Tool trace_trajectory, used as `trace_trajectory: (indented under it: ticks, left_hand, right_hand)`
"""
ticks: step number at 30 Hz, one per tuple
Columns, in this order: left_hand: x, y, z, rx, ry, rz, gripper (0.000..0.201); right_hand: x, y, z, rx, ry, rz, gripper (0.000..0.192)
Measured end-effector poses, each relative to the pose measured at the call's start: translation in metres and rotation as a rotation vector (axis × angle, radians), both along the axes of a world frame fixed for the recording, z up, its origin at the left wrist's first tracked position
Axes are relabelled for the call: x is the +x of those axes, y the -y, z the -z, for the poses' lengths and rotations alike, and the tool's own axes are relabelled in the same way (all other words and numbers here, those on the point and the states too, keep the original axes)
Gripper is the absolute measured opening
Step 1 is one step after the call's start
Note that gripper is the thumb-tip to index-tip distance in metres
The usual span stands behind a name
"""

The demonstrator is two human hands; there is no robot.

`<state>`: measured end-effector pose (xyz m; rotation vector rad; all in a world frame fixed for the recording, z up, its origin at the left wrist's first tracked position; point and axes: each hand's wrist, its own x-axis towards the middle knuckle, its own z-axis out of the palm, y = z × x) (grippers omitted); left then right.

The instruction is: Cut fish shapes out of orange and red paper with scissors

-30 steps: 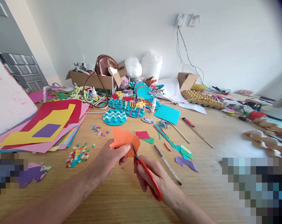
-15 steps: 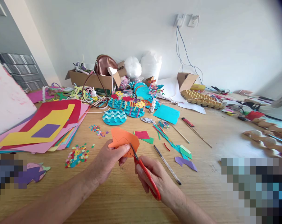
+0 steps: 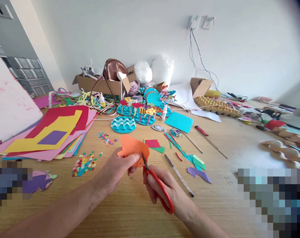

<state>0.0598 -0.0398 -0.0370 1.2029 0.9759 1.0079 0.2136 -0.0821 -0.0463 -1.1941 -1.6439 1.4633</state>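
Note:
An orange sheet of craft paper (image 3: 133,145) with a drawn curved outline is pinched in my left hand (image 3: 124,162), the thumb lying on top of it. My right hand (image 3: 162,185) is closed round the red handles of a pair of scissors (image 3: 168,202). The dark blades reach over the paper's right part, close to my left thumb. A small dot is drawn on the paper below the blades. My left fingertips are mostly hidden under the sheet. On the table right of the scissors lies a pen (image 3: 179,176).
Paper dots (image 3: 84,164) and a stack of coloured sheets (image 3: 68,132) lie left. Ahead stand blue wavy paper pieces (image 3: 123,124) and a glue bottle (image 3: 163,113). Purple paper scraps (image 3: 199,174), sticks and a red cutter (image 3: 201,130) are to the right. A cardboard box (image 3: 100,86) stands at the back.
The whole view has shifted slightly, so things appear a little further right. Both hands keep their hold on the paper and scissors; the blades sit at nearly the same place on the sheet.

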Motion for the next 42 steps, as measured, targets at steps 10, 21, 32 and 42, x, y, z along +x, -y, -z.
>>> trace_trajectory:
  ticks: [10,21,32,42]
  left_hand:
    - [-0.0004,0.0009,0.002,0.016,-0.068,-0.036,0.023]
    - [-0.0022,0.0023,-0.0004,-0.041,0.032,0.001,0.018]
    - [-0.0049,0.0008,0.0047,-0.055,0.08,0.031,0.017]
    - [-0.004,0.003,0.0024,-0.033,0.029,-0.021,0.02]
  right_hand:
    - [0.0006,0.0017,0.0022,-0.02,0.029,0.009,0.035]
    - [-0.0005,0.0005,0.0023,-0.045,0.037,0.04,0.033]
    - [-0.0011,0.0014,0.0062,-0.059,-0.001,0.05,0.031]
    - [-0.0019,0.0011,0.0058,-0.037,-0.014,0.04,0.029]
